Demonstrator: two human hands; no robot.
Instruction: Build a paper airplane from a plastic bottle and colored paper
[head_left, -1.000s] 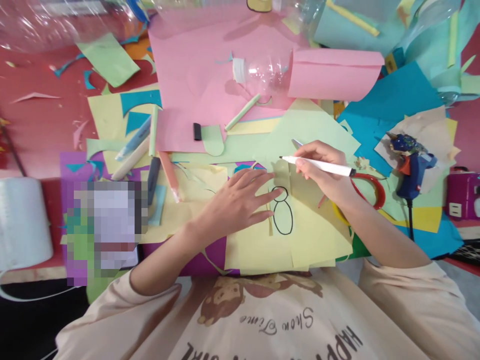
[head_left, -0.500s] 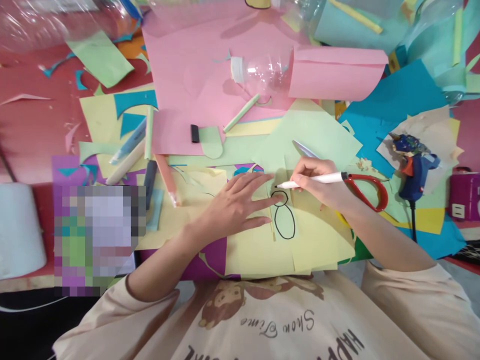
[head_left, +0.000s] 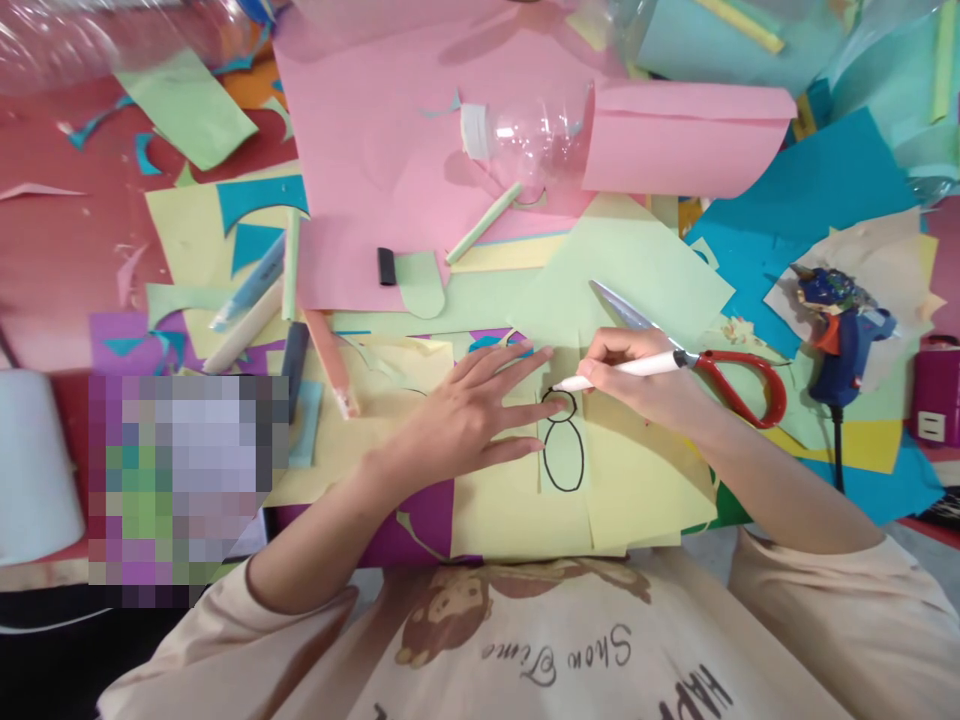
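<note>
1. the left hand (head_left: 480, 410) lies palm down, fingers spread, one fingertip over the circle of the black outline (head_left: 562, 420); fresh ink could smear if that finger drags.
2. the right hand (head_left: 637, 375) pinches the white marker (head_left: 622, 372); a jolt at the wrist, with the scissors (head_left: 712, 358) just beside it, might send the line astray.
3. the pale green strip (head_left: 564, 460) could slide if the left fingers lift.
4. that strip sits right of the left palm, partly under its fingertips, with the marker's tip at the circle's top.
</note>
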